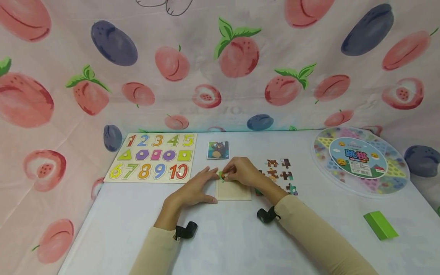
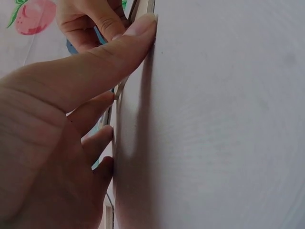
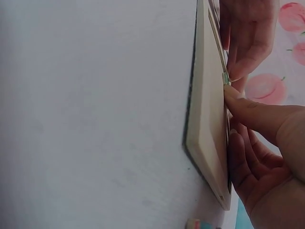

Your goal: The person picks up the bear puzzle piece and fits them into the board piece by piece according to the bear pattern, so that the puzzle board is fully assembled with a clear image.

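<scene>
Hands (image 1: 196, 189) (image 1: 243, 172) at wooden tray (image 1: 233, 193) | white tabletop (image 1: 227, 236) | fruit-print cloth (image 1: 237, 89) behind

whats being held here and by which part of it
The right hand pinches a puzzle piece, apparently by its right side in the head view; exact contact is hidden. The left hand rests beside the board.

On the number board (image 1: 152, 162), the upper row (image 1: 158, 140) carried the numbers 1, 2, 3, 4 and 5, and the lower row (image 1: 159, 171) carried 6, 7, 8, 9 and 10. On the round label (image 1: 358, 158) of the disc (image 1: 321, 152), two big blue Chinese characters (image 1: 356, 153), 跳棋, could be read; the other print there was too small. Some pale letters (image 1: 237, 110) on the patterned cloth (image 1: 206, 65) were too faint for reading.
</scene>
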Demonstrator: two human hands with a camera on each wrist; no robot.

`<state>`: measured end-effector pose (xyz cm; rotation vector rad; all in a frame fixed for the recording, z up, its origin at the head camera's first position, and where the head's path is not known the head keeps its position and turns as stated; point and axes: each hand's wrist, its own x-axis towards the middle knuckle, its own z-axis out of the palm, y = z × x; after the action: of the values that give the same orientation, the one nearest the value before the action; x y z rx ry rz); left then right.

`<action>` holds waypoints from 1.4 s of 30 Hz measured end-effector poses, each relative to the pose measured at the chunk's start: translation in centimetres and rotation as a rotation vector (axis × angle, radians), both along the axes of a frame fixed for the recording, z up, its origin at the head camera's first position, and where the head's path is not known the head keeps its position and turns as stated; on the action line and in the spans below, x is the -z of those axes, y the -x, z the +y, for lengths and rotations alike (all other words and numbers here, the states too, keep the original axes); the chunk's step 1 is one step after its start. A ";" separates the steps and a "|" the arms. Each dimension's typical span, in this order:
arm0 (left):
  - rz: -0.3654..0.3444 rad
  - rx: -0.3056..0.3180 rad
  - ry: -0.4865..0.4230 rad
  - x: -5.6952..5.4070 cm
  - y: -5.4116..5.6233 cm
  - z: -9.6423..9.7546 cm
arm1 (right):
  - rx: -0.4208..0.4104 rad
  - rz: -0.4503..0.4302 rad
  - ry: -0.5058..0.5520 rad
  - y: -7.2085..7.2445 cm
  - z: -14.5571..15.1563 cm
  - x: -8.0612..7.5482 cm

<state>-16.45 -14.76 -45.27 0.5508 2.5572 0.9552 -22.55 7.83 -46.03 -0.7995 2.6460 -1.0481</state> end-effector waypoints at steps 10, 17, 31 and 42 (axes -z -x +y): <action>0.007 0.016 -0.006 0.0 0.2 0.0 | -0.025 -0.131 -0.017 0.5 1.2 -1.3; -0.009 0.003 -0.004 -0.1 0.2 0.2 | -0.034 -0.076 -0.025 1.3 4.3 -3.1; -0.018 -0.018 -0.013 -0.2 0.0 0.2 | 0.086 0.018 -0.043 2.3 11.2 -4.6; -0.012 -0.004 -0.028 -0.2 -0.1 0.2 | 0.175 -0.041 -0.041 2.3 15.4 -2.8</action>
<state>-16.36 -14.53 -45.10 0.5466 2.5385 0.9938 -24.89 23.21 -43.22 -0.5409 2.7327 -1.0342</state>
